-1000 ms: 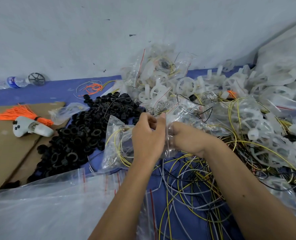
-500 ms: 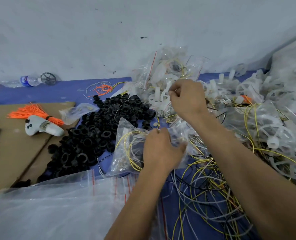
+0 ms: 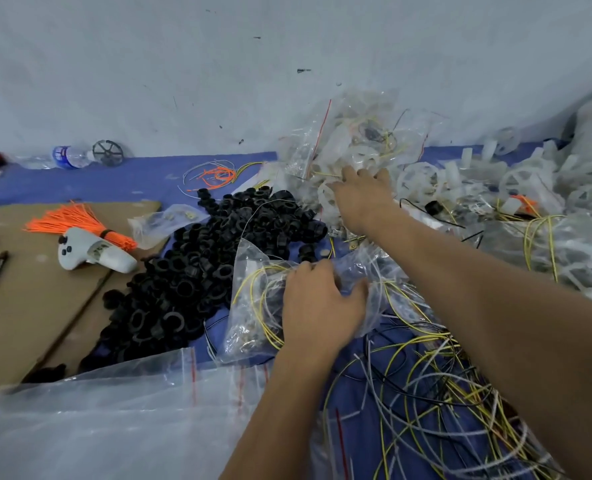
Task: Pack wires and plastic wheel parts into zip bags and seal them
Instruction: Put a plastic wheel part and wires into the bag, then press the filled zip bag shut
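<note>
A zip bag of thin, crinkled clear plastic lies on the blue cloth near the middle of the view, already holding loops of yellow and white wire. The left hand rests on top of it with fingers curled into the film, gripping it in place. The right hand is stretched well beyond it, fingers spread and fairly straight, touching a heap of translucent white plastic wheels and filled bags stacked against the pale wall; whether it has taken hold of a piece cannot be told. Judged from this, the job is partway: several bags in that far heap look packed, with red seal strips showing, while the near bag seems to have wires only and appears not yet sealed. Much is left: a loose tangle of springy yellow, white and black wires sprawls at lower right, and spoked wheels with stubby hubs spread far right. A mound of small matte black rings sits left of the bag. Flat empty bags, glossy and limp, lie nearest the camera. On brown cardboard at left rest a bundle of orange ties and a white controller.
</note>
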